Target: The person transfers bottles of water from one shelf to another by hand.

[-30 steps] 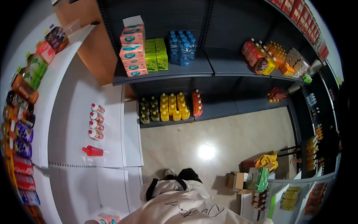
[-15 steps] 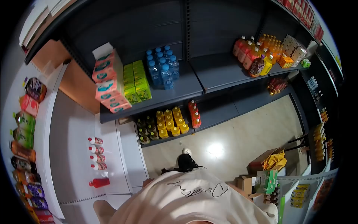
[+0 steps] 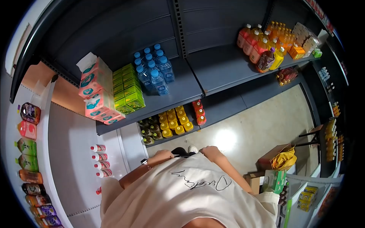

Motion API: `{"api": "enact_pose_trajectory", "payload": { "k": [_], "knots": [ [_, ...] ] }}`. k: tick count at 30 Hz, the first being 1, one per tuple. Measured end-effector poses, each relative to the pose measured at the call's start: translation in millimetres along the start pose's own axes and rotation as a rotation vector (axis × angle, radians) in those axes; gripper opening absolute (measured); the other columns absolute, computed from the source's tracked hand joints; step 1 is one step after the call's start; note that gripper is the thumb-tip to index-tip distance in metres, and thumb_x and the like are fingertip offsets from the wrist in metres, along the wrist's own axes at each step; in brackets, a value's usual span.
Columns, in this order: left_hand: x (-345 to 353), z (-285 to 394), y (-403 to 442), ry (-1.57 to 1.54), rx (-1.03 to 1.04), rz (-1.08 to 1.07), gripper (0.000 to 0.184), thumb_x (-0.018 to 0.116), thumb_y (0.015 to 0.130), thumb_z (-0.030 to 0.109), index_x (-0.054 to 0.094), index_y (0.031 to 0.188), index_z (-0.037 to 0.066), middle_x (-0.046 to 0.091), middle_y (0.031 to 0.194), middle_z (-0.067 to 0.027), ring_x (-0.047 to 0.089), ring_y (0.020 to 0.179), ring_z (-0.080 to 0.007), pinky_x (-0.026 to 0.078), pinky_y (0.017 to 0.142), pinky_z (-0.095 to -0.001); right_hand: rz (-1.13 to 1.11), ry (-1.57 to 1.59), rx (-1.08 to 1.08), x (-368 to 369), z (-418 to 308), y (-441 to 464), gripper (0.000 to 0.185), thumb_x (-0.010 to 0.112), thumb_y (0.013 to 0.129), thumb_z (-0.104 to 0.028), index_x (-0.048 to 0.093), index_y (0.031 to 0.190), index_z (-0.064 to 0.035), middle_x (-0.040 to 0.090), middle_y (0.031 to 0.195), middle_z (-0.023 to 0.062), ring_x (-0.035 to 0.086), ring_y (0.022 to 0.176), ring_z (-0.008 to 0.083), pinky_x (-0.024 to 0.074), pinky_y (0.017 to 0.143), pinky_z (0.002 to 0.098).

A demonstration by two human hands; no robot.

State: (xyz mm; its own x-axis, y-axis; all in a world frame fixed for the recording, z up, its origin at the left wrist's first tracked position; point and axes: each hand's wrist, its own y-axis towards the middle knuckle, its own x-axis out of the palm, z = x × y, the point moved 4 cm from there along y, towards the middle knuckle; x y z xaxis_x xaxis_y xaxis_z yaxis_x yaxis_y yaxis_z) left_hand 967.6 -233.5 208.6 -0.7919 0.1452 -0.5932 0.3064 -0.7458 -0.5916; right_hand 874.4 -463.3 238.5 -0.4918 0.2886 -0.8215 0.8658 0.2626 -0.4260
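My left hand (image 3: 162, 155), with a watch (image 3: 144, 162) at its wrist, is at the hem of the cream shirt (image 3: 171, 186). Its fingers are curled, and what lies in them is hidden. On the other side of the hem, my right hand (image 3: 211, 152) is also closed at waist height, its grip too small to make out. Beyond the hands, yellow-capped bottles (image 3: 173, 124) and red bottles (image 3: 199, 114) stand on the low shelf. Higher up are blue-capped water bottles (image 3: 159, 84), green cartons (image 3: 130, 98) and pink tissue packs (image 3: 99, 104).
The dark shelf (image 3: 224, 74) runs across in front, with pink and orange drinks (image 3: 258, 50) at right. White shelving (image 3: 72, 163) on the left holds red-and-white bottles (image 3: 99, 157). An open cardboard box (image 3: 268, 159) with yellow packaging (image 3: 284, 158) stands on the floor (image 3: 247, 131).
Both hands have come into clear view at the shirt hem; before, they were mostly hidden beside the body. The view has shifted, bringing the water bottles and left shelf items closer.
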Motion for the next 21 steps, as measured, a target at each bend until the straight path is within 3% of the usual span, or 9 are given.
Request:
{"api": "enact_pose_trajectory", "payload": {
  "k": [2, 4, 8, 12, 14, 16, 17, 20, 21],
  "knots": [
    [-6.5, -5.2, 10.0, -0.118, 0.061, -0.055, 0.015, 0.058, 0.08, 0.011, 0.068, 0.089, 0.007, 0.066, 0.075, -0.0101, 0.057, 0.067, -0.0144, 0.045, 0.061, -0.0308, 0.066, 0.052, -0.162, -5.4, -14.6, 15.6, 0.015, 0.055, 0.081, -0.018, 0.062, 0.093, -0.0128, 0.066, 0.079, 0.0128, 0.065, 0.079, 0.0342, 0.0509, 0.067, 0.0424],
    [-26.8, 3.3, 24.8, -0.506, 0.275, 0.148, 0.006, 0.058, 0.081, 0.006, 0.063, 0.083, 0.005, 0.059, 0.068, -0.0049, 0.051, 0.063, -0.0112, 0.042, 0.057, -0.0276, 0.086, 0.107, -0.172, -9.6, -24.8, 32.0, 0.014, 0.056, 0.08, -0.019, 0.061, 0.091, -0.012, 0.066, 0.079, 0.013, 0.064, 0.078, 0.0345, 0.0506, 0.067, 0.0422],
    [-131.6, 8.4, 8.8, -0.516, 0.305, 1.151, 0.013, 0.066, 0.079, 0.003, 0.058, 0.089, 0.004, 0.059, 0.082, -0.0038, 0.051, 0.066, -0.012, 0.043, 0.061, -0.0263, 0.227, 0.215, -0.125, -71.8, -52.7, 57.4, 0.012, 0.06, 0.077, -0.018, 0.058, 0.086, -0.0095, 0.065, 0.078, 0.0131, 0.064, 0.076, 0.0341, 0.0497, 0.067, 0.0419],
    [-214.8, 3.5, -5.4, -0.458, 0.279, 1.678, 0.049, 0.069, 0.076, 0.003, 0.048, 0.12, 0.003, 0.052, 0.114, -0.0131, 0.053, 0.099, -0.0234, 0.045, 0.08, -0.0308, 0.415, 0.291, -0.111, -131.4, -63.9, 95.0, 0.016, 0.062, 0.077, -0.013, 0.056, 0.089, -0.0047, 0.064, 0.08, 0.0144, 0.063, 0.079, 0.0344, 0.0495, 0.07, 0.0416],
    [-253.7, 4.0, 2.7, -0.414, 0.222, 1.747, 0.063, 0.071, 0.076, 0.006, 0.04, 0.13, 0.003, 0.046, 0.122, -0.0174, 0.048, 0.108, -0.03, 0.042, 0.091, -0.0362, 0.617, 0.398, -0.135, -167.9, -64.1, 119.8, 0.027, 0.061, 0.078, -0.015, 0.052, 0.102, -0.0087, 0.065, 0.091, 0.015, 0.063, 0.086, 0.0348, 0.0504, 0.073, 0.0431],
    [-279.4, -11.3, 25.2, -0.466, 0.284, 1.546, 0.069, 0.073, 0.076, 0.01, 0.036, 0.133, 0.002, 0.043, 0.125, -0.0201, 0.046, 0.113, -0.0335, 0.038, 0.097, -0.0404, 0.67, 0.516, -0.115, -201.5, -63.6, 143.3, 0.053, 0.062, 0.076, -0.015, 0.041, 0.125, -0.0074, 0.055, 0.118, 0.0215, 0.056, 0.107, 0.0362, 0.0473, 0.087, 0.0406],
    [-288.7, -19.2, 38.4, -0.463, 0.288, 1.472, 0.071, 0.075, 0.074, 0.014, 0.037, 0.132, 0.001, 0.043, 0.125, -0.021, 0.045, 0.115, -0.0372, 0.038, 0.097, -0.0432, 0.689, 0.516, -0.096, -207.0, -64.2, 156.9, 0.053, 0.062, 0.076, -0.015, 0.041, 0.125, -0.0074, 0.055, 0.118, 0.0215, 0.056, 0.107, 0.0362, 0.0473, 0.087, 0.0406],
    [-289.3, -26.4, 31.4, -0.305, 0.19, 1.441, 0.075, 0.079, 0.069, 0.017, 0.038, 0.13, 0.0, 0.042, 0.125, -0.0219, 0.044, 0.117, -0.0404, 0.039, 0.097, -0.0446, 0.922, 0.566, -0.251, -198.7, -57.2, 208.6, 0.091, 0.066, 0.073, -0.009, 0.011, 0.146, -0.0036, 0.029, 0.145, 0.0222, 0.052, 0.116, 0.0322, 0.0448, 0.096, 0.0369],
    [-291.9, -31.1, 34.7, -0.284, 0.209, 1.438, 0.076, 0.081, 0.066, 0.02, 0.04, 0.126, 0.0, 0.043, 0.123, -0.0218, 0.044, 0.115, -0.042, 0.039, 0.096, -0.0452, 0.925, 0.593, -0.259, -195.9, -61.8, 217.8, 0.091, 0.066, 0.073, -0.009, 0.012, 0.147, -0.0052, 0.03, 0.144, 0.0216, 0.051, 0.116, 0.0319, 0.045, 0.095, 0.0376]
  ]
}}
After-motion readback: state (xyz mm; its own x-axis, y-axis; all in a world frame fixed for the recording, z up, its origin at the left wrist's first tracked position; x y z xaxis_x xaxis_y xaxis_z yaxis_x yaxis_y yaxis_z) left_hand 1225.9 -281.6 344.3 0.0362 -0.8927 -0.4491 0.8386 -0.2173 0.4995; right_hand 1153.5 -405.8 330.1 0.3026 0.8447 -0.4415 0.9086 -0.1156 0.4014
